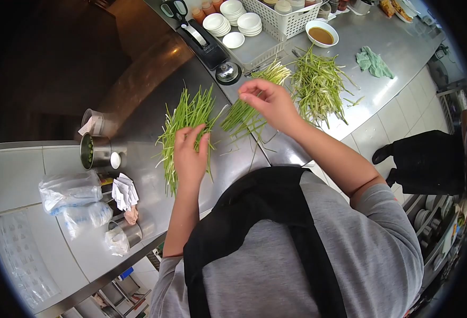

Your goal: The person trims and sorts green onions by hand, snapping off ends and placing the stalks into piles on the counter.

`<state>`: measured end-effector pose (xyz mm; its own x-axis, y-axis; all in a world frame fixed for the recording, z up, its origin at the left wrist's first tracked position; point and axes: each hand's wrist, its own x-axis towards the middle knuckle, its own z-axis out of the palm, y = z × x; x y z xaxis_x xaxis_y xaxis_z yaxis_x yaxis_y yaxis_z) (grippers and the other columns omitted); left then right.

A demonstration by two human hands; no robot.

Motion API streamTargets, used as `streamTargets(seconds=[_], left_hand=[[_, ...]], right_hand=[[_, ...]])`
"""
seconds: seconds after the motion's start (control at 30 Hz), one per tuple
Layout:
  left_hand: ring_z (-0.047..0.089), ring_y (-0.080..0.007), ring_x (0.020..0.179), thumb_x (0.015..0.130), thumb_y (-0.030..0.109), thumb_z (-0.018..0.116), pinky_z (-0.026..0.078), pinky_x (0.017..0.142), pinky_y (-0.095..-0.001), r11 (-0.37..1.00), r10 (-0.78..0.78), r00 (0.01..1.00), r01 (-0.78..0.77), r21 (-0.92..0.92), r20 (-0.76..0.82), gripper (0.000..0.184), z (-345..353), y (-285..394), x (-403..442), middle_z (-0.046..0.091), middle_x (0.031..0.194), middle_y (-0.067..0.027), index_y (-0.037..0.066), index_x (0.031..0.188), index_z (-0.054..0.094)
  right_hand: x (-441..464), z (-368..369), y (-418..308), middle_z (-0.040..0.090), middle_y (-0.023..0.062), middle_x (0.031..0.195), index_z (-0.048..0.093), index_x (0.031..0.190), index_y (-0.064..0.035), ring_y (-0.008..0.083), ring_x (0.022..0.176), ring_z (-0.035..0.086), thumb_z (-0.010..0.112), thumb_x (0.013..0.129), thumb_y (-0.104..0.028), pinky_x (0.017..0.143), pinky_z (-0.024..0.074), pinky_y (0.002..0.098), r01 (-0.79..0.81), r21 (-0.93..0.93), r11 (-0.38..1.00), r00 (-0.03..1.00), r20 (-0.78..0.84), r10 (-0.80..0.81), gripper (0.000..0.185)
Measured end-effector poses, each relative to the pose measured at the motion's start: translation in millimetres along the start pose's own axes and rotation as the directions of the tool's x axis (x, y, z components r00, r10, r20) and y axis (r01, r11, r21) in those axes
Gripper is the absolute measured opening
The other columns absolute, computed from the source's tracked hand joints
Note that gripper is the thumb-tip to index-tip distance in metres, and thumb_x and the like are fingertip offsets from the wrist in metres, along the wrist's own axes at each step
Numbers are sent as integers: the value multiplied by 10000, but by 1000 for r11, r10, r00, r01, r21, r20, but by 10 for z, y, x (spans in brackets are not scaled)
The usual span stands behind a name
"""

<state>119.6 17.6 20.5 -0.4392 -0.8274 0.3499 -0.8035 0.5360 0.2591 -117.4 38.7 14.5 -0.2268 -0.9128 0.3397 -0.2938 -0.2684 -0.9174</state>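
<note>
Three heaps of long thin green stalks, like chives or scallions, lie on the steel counter. My left hand [190,156] rests over the left heap [186,114], its fingers apart and touching the stalks. My right hand [268,102] is raised above the middle heap [238,117], thumb and fingertips pinched together. Whatever is in that pinch is too small to make out. In the middle heap the pale white ends point away from me. A looser heap [318,87] of paler, tangled stalks lies to the right of my right hand.
Behind the heaps stand a call bell [227,72], a black tape dispenser [204,46], stacked white dishes [233,40] and a white basket [281,18]. A bowl of brown sauce [321,34] and green cloth [374,62] are far right. Metal pots [95,151] stand left. Another person's dark-clothed legs [424,161] show right.
</note>
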Motion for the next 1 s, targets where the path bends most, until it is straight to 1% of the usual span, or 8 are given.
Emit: streamTargets(seconds=[0.07,0.13,0.2,0.3,0.53,0.6,0.9,1.0], left_hand=[[570,-156,788,874,163,620,454,690,-278,788,-159,965,251,-562,209,210,-59,231,54,582,953,-66,85,1063,668],[550,-93,750,889,131,613,441,671,-226,689,-110,970,232,-687,218,209,12,245,74,598,917,-46,64,1081,664],[552,-77,748,888,107,618,442,668,-216,370,-124,918,394,-841,376,204,15,325,61,623,902,-34,18,1068,656],[550,-57,745,887,99,623,437,677,-201,271,-161,872,489,-829,462,183,-43,397,47,640,856,-19,-18,1023,655],[536,-28,709,887,108,624,438,650,-189,321,-154,876,483,-815,458,140,-33,389,-26,654,817,-4,-14,947,660],[532,-25,687,892,104,612,435,638,-183,285,-218,853,520,-805,474,133,-39,421,-35,657,816,-7,-11,941,659],[538,-34,689,900,110,598,427,637,-184,258,-253,820,568,-782,513,133,83,459,-147,650,800,-8,-1,940,659],[540,-38,691,894,125,609,428,644,-189,272,-210,793,609,-745,571,137,151,420,-208,646,788,-4,2,926,659]], right_hand=[[-32,134,-92,630,4,795,650,915,-41,67,703,538,657,835,-89,670,461,227,-195,332,923,980,100,171,94],[-65,184,-150,626,-7,791,641,922,-16,53,713,538,655,837,-84,673,464,225,-221,347,911,973,147,180,110],[-99,242,-159,627,-2,774,633,925,-13,61,703,544,648,838,-76,667,466,225,-251,382,889,960,216,178,108],[-171,249,-230,635,-7,846,625,962,-24,41,764,572,638,861,-65,688,469,202,-344,409,845,919,332,214,109],[-280,297,-244,628,-5,837,614,941,-20,51,757,574,631,863,-58,689,476,216,-378,412,829,905,354,237,88],[-311,329,-202,622,-4,844,609,931,-26,55,774,568,616,871,-59,716,466,217,-426,555,715,899,347,266,69],[-524,181,-62,625,1,844,604,911,-78,50,723,521,592,870,-106,650,405,201,-592,668,450,784,349,513,51],[-536,2,-17,627,2,846,600,899,-97,50,692,504,591,874,-130,619,375,190,-584,673,454,766,272,582,42]])
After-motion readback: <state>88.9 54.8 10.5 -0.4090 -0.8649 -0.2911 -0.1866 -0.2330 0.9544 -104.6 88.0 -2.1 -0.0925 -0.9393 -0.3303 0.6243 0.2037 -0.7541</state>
